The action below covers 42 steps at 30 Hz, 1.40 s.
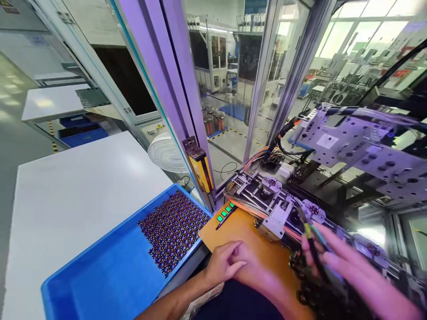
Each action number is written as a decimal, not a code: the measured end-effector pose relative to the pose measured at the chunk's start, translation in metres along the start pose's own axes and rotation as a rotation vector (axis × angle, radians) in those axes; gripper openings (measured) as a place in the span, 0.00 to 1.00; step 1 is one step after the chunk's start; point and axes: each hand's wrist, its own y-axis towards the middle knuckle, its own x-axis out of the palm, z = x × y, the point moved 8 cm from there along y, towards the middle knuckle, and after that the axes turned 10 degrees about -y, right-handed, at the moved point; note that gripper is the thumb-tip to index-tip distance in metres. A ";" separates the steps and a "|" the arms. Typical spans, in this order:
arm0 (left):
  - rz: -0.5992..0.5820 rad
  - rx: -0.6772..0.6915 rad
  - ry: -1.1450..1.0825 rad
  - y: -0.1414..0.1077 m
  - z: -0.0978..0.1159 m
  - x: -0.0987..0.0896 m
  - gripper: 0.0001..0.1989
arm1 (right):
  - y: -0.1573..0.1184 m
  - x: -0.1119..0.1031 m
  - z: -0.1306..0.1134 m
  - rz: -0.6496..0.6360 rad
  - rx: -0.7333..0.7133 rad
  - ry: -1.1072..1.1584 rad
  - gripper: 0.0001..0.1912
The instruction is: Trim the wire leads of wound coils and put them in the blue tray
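My left hand (225, 262) is closed, fingers curled and thumb bent, over the front of the orange board (223, 231). It rests against my right forearm, which comes in from the lower right. My right hand (242, 253) is mostly hidden behind the left, and its fingers cannot be made out. Beyond my hands, a black stick (226, 217) lies beside several green-lit squares (225, 212) on the board. To the left, a blue tray (110, 271) holds rows of small dark, copper-coloured parts (176, 229).
A co-worker's hand (323, 249) at the right holds pliers (308, 229) over the machine's rail fixtures (273, 195). Blurred black parts (313, 289) are below it. A purple-lit frame post (173, 75) with a yellow sensor (202, 171), a fan (167, 152) and a white table (76, 191) stand around.
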 end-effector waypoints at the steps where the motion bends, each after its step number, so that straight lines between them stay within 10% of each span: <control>1: 0.001 0.040 0.040 -0.002 -0.004 0.005 0.20 | 0.009 -0.020 -0.011 0.042 0.019 -0.079 0.31; 7: 0.025 0.196 0.204 -0.003 -0.011 0.017 0.10 | 0.089 -0.038 -0.067 -0.301 0.083 -0.074 0.29; 15: 0.052 0.259 0.265 -0.003 -0.007 0.011 0.08 | 0.157 -0.025 -0.057 -0.507 0.354 -0.124 0.15; 42: 0.071 0.259 0.298 0.002 -0.001 0.008 0.06 | 0.173 -0.009 -0.067 -0.521 0.395 -0.234 0.10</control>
